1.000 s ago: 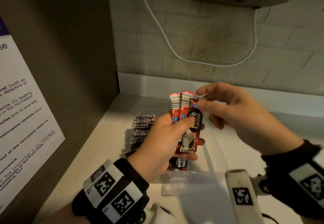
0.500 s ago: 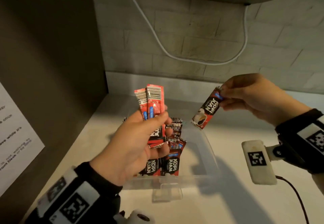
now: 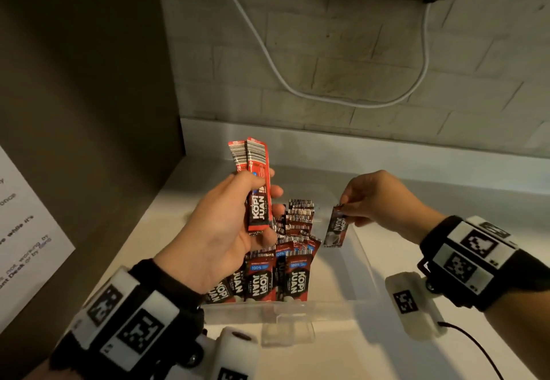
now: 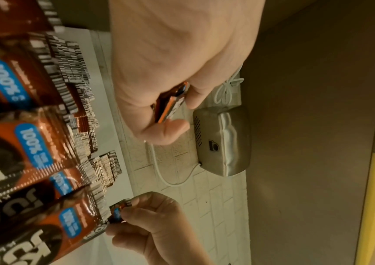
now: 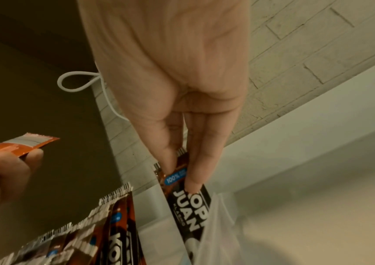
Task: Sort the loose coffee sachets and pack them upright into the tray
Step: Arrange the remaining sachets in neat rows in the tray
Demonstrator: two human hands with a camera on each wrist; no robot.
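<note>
Since half a second, our right hand [image 3: 376, 201] has lowered its pinched sachet [image 3: 336, 229] over the tray [image 3: 361, 250], while our left hand [image 3: 226, 227] clamps two spare sachets [image 3: 257, 183]; we should slide it down vertically beside the standing rows [image 3: 279, 272].

sachets [image 3: 293, 272] upright in tray [image 3: 367, 253]

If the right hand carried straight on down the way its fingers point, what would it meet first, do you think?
Probably the clear tray: the right hand pinches a sachet hanging over the open space beside the packed sachets, though depth is unclear.
</note>
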